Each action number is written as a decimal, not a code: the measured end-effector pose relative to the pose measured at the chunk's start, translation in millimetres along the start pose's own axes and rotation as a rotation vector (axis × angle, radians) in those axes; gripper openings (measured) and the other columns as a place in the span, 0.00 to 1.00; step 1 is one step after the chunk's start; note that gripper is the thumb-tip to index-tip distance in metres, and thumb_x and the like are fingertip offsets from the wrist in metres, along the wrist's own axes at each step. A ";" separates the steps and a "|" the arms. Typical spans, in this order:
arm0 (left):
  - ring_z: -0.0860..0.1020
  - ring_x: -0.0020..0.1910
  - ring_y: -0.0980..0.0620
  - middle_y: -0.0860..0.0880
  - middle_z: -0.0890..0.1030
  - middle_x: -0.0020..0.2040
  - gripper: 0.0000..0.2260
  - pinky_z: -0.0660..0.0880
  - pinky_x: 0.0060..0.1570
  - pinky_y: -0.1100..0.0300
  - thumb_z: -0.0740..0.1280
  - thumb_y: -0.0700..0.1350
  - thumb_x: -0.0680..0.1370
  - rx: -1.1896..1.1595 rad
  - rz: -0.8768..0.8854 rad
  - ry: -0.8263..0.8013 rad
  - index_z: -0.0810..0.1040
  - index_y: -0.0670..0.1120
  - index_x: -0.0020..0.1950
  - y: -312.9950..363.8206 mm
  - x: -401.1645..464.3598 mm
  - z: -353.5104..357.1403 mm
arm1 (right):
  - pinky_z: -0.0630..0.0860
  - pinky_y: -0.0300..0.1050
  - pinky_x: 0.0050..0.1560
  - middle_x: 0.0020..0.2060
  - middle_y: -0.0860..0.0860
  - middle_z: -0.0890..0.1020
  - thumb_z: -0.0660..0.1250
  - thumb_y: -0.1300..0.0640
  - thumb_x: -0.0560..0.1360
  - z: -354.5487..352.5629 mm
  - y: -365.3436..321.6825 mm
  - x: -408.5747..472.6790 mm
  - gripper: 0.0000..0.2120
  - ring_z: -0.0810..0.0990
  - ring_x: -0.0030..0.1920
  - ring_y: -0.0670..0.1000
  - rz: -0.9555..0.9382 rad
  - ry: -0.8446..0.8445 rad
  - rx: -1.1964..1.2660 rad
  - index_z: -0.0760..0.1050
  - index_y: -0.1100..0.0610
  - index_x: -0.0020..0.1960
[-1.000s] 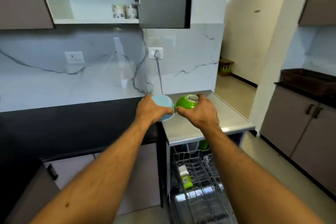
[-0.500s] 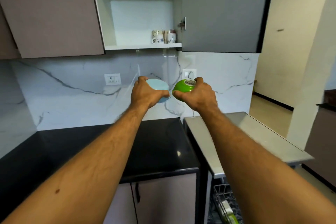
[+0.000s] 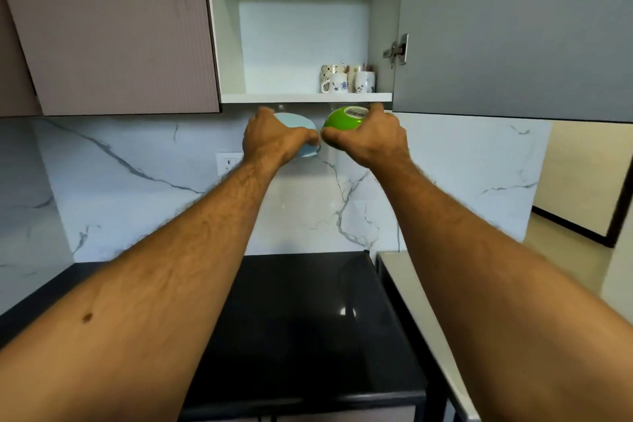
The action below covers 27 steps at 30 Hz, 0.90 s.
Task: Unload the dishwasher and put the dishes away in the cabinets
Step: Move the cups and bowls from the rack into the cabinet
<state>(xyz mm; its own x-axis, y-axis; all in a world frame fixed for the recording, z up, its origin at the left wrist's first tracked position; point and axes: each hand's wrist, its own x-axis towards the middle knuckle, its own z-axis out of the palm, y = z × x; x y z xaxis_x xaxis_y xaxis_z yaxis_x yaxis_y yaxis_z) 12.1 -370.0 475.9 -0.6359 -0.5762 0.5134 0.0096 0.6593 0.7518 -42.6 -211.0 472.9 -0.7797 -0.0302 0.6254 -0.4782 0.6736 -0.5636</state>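
Note:
My left hand [image 3: 274, 139] grips a light blue bowl [image 3: 298, 122], its bottom turned towards the camera. My right hand [image 3: 371, 137] grips a green bowl [image 3: 342, 120] with a barcode sticker on its base. Both bowls are held side by side, almost touching, just below the front edge of the open wall cabinet's shelf [image 3: 305, 98]. Several patterned white mugs [image 3: 346, 80] stand at the right end of that shelf. The dishwasher is out of view.
The cabinet door [image 3: 513, 31] hangs open to the right, with a closed brown cabinet [image 3: 113, 27] on the left. Below lie a black countertop [image 3: 298, 329] and a grey surface [image 3: 421, 305] at the right. A marble backsplash with a socket [image 3: 228, 162] is behind my hands.
Both hands have risen with their bowls from above the grey surface to just under the cabinet shelf. The view tilted up, so the dishwasher rack dropped out of sight.

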 end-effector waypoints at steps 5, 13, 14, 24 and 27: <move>0.72 0.56 0.49 0.49 0.72 0.60 0.42 0.75 0.45 0.58 0.79 0.58 0.61 -0.033 -0.008 0.069 0.65 0.47 0.69 -2.1 59.1 19.2 | 0.77 0.51 0.57 0.63 0.56 0.72 0.69 0.27 0.59 36.1 -6.1 69.2 0.51 0.75 0.62 0.59 -0.062 0.042 0.027 0.66 0.57 0.72; 0.72 0.57 0.49 0.48 0.71 0.61 0.42 0.72 0.45 0.60 0.79 0.59 0.63 -0.015 0.003 0.128 0.64 0.47 0.70 4.6 141.7 32.8 | 0.75 0.50 0.58 0.63 0.54 0.73 0.70 0.30 0.61 73.1 -28.1 158.9 0.47 0.74 0.62 0.57 -0.102 0.036 0.098 0.67 0.56 0.71; 0.72 0.58 0.48 0.48 0.72 0.61 0.42 0.72 0.45 0.59 0.79 0.59 0.62 -0.016 0.012 0.136 0.64 0.47 0.70 5.0 149.6 33.4 | 0.74 0.50 0.58 0.62 0.54 0.73 0.70 0.30 0.60 77.8 -32.5 167.3 0.46 0.74 0.62 0.57 -0.102 0.040 0.105 0.67 0.56 0.70; 0.73 0.55 0.48 0.48 0.72 0.58 0.41 0.73 0.48 0.57 0.78 0.59 0.63 0.018 -0.017 0.104 0.65 0.45 0.69 -9.5 234.2 20.4 | 0.73 0.47 0.51 0.62 0.55 0.72 0.70 0.32 0.61 129.5 -78.4 236.2 0.45 0.74 0.61 0.58 -0.114 0.013 0.113 0.66 0.54 0.71; 0.72 0.55 0.48 0.48 0.72 0.57 0.41 0.72 0.47 0.57 0.77 0.59 0.64 0.055 0.006 0.060 0.64 0.44 0.69 -13.4 259.2 23.0 | 0.70 0.45 0.49 0.63 0.55 0.72 0.71 0.31 0.63 145.4 -85.9 256.8 0.45 0.73 0.63 0.57 -0.111 -0.010 0.101 0.66 0.55 0.71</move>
<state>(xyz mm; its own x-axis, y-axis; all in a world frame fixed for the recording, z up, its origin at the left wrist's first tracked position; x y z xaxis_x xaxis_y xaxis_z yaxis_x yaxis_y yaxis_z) -170.6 -517.0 589.4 -0.5887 -0.5986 0.5432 -0.0300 0.6877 0.7254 -260.6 -384.0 603.4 -0.7233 -0.1079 0.6820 -0.5997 0.5878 -0.5430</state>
